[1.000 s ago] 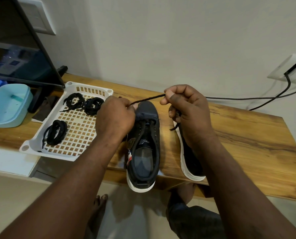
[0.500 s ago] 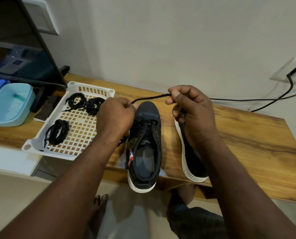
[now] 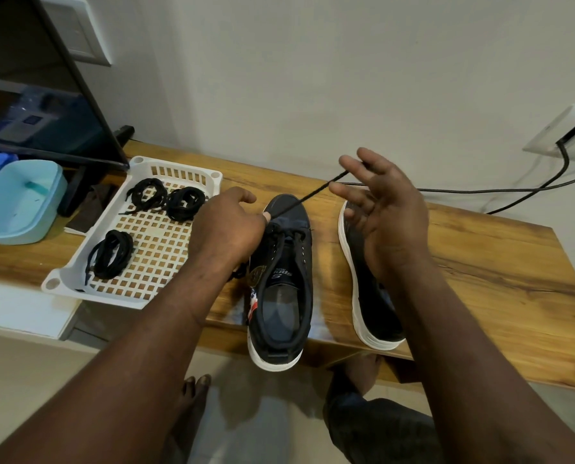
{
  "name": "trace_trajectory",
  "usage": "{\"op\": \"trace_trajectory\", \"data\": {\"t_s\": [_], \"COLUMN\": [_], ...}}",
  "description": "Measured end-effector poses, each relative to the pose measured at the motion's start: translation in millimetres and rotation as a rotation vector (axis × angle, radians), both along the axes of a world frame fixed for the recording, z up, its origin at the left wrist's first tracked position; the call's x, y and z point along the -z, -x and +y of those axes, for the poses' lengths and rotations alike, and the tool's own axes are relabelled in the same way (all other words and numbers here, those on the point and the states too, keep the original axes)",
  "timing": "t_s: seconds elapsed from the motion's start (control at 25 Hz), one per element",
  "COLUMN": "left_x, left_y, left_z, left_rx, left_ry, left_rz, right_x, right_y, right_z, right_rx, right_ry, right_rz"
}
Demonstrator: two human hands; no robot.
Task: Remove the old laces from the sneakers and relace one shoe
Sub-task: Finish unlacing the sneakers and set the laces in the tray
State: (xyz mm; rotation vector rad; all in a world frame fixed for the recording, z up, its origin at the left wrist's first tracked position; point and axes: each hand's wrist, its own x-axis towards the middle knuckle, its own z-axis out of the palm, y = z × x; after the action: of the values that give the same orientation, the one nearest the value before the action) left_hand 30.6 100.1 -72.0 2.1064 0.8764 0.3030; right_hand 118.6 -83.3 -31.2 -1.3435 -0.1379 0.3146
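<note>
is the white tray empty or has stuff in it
Not empty: the tray holds three black lace bundles, two at its far end and one nearer the person.

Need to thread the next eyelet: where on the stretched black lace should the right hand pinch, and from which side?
Pinch the lace close to its far tip, coming from the right, where the open right hand is. The left hand pinches the lace and holds it straight above the shoe, so that end stands free in the air.
</note>
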Motion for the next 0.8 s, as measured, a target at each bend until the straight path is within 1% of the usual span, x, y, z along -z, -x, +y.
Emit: {"op": "trace_trajectory", "data": {"t_s": [0.08,0.12,0.16,0.2,0.28,0.36,0.4,0.48,0.56,0.6,0.68,0.8], "left_x": [2.0,2.9,3.3,3.9,4.8,5.6,5.8,3.4,-0.4,-1.7,-3.9,-7.4], "left_y": [0.6,0.6,0.8,0.7,1.4,2.9,3.6,5.6,8.5,9.8,11.8,13.8], "left_z": [2.0,2.9,3.4,3.7,4.5,5.3,6.2,8.0,7.3,5.8,2.1,-0.6], "left_rx": [-0.026,-0.036,-0.038,-0.039,-0.037,-0.03,-0.027,-0.019,0.007,0.035,0.121,0.221], "left_ry": [-0.006,-0.003,-0.008,-0.015,-0.025,-0.023,-0.019,-0.017,-0.022,-0.02,0.011,0.106], "left_rz": [0.022,0.021,0.017,0.014,0.011,0.016,0.015,0.017,0.037,0.06,0.108,0.144], "right_x": [14.6,22.1,27.6,31.5,34.8,34.6,33.9,33.6,36.1,36.8,33.2,20.4], "right_y": [4.7,10.3,16.3,21.0,27.0,29.2,28.4,23.4,16.2,13.8,12.8,11.8], "right_z": [5.4,9.3,13.4,17.7,25.1,28.7,28.8,24.4,18.0,15.9,16.0,21.2], "right_rx": [-0.045,-0.121,-0.193,-0.231,-0.226,-0.153,-0.095,0.04,0.102,0.119,0.18,0.34], "right_ry": [0.555,0.785,0.93,0.994,1.041,1.113,1.118,1.081,1.064,1.057,0.99,0.819], "right_rz": [-0.27,-0.381,-0.452,-0.491,-0.562,-0.642,-0.627,-0.462,-0.29,-0.237,-0.188,-0.234]}}
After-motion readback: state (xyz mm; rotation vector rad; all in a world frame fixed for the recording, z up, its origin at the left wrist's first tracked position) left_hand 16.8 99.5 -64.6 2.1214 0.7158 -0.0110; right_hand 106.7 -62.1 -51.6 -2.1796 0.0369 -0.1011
